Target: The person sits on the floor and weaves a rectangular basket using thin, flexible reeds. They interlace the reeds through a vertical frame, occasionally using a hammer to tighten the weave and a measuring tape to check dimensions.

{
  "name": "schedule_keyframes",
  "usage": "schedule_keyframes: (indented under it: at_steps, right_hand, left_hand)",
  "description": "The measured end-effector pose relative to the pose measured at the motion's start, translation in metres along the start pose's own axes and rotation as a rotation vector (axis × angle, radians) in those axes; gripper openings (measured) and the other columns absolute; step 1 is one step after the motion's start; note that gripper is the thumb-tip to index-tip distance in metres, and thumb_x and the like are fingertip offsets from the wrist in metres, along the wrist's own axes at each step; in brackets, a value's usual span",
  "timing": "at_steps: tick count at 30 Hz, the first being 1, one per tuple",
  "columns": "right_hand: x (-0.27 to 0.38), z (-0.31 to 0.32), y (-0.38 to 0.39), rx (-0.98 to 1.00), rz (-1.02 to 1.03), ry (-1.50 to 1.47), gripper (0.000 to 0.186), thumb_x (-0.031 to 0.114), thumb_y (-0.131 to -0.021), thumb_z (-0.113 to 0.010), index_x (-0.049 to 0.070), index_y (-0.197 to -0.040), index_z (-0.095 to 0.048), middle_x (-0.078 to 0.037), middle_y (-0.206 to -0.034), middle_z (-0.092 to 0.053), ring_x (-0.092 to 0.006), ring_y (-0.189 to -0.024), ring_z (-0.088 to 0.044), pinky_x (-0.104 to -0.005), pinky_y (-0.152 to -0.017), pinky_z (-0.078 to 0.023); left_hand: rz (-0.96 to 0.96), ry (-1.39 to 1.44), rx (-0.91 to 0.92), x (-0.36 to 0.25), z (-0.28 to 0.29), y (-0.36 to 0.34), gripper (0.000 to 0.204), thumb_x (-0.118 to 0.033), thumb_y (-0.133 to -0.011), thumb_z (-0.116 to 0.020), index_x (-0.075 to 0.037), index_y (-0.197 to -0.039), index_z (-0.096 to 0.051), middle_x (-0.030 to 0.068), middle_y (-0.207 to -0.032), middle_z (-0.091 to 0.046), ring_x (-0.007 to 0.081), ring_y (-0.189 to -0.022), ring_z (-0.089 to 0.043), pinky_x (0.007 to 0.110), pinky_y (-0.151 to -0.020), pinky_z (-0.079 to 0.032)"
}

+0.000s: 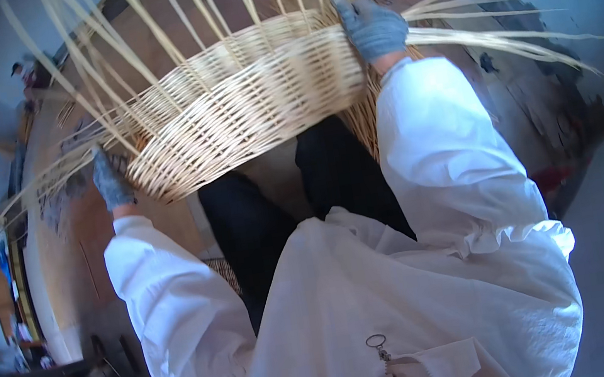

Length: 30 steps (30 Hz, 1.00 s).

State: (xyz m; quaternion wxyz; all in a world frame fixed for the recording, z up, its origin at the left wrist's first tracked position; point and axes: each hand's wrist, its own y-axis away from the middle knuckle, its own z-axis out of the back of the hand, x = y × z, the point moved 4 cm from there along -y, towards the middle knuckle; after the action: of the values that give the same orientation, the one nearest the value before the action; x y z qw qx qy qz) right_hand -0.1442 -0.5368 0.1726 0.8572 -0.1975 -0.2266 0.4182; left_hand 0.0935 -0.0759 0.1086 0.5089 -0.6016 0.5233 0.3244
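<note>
An unfinished wicker basket of pale rods hangs tilted in front of my legs, held between my two hands. Long loose rods stand up from its rim, and others fan out at both ends. My left hand, in a grey glove, grips the basket's left end; its fingertips are partly hidden. On the right end, my right hand, gloved the same way, is closed over the rim with rods passing beside it. The basket's right part is blurred.
More brown wickerwork shows behind the basket's right end, near my right leg. A piece of woven wicker lies by my left leg. Shelving with mixed items stands at the left. Pale walls bound both sides.
</note>
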Motion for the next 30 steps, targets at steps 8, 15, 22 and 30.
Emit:
schedule_keyframes:
  at_steps: [8, 15, 22, 30]
  right_hand:
    - [-0.012, 0.02, 0.056, -0.286, 0.066, -0.021, 0.044, 0.046, -0.089, -0.044, 0.009, -0.067, -0.053, -0.018, -0.057, -0.057, -0.0365, -0.053, -0.057, -0.0466, -0.054, -0.045]
    - [-0.022, 0.042, 0.066, -0.082, 0.333, -0.25, 0.025, 0.027, -0.089, -0.052, 0.005, -0.081, -0.058, -0.018, -0.075, -0.061, -0.0309, -0.063, -0.059, -0.0425, -0.056, -0.047]
    - [0.073, 0.036, -0.046, 0.592, 0.415, -1.018, 0.025, 0.02, -0.091, -0.05, 0.005, -0.11, -0.057, -0.01, -0.101, -0.062, -0.0205, -0.088, -0.061, -0.0307, -0.077, -0.049]
    - [0.169, -0.046, -0.055, -0.244, 1.689, 0.048, 0.034, 0.017, -0.079, -0.054, 0.007, -0.111, -0.058, -0.013, -0.12, -0.052, -0.0306, -0.104, -0.055, -0.0372, -0.089, -0.045]
  left_hand:
    - [-0.706, -0.778, 0.321, -0.045, -0.154, 0.177, 0.044, -0.03, -0.077, -0.067, -0.002, -0.108, -0.055, 0.0133, -0.109, -0.056, 0.0282, -0.102, -0.052, 0.044, -0.091, -0.039]
    - [-0.664, -1.491, 0.275, -0.003, -0.237, 0.156, 0.056, -0.04, -0.074, -0.066, -0.006, -0.117, -0.053, 0.0082, -0.109, -0.059, 0.023, -0.11, -0.05, 0.046, -0.104, -0.023]
    - [-0.276, -1.435, 0.646, -0.003, -0.239, 0.135, 0.054, -0.041, -0.073, -0.065, -0.005, -0.112, -0.055, 0.0126, -0.1, -0.061, 0.0234, -0.1, -0.055, 0.045, -0.088, -0.039]
    - [-0.46, -1.502, 0.521, 0.023, -0.232, 0.122, 0.058, -0.051, -0.081, -0.049, -0.003, -0.113, -0.055, 0.0143, -0.113, -0.056, 0.0264, -0.108, -0.051, 0.048, -0.095, -0.033]
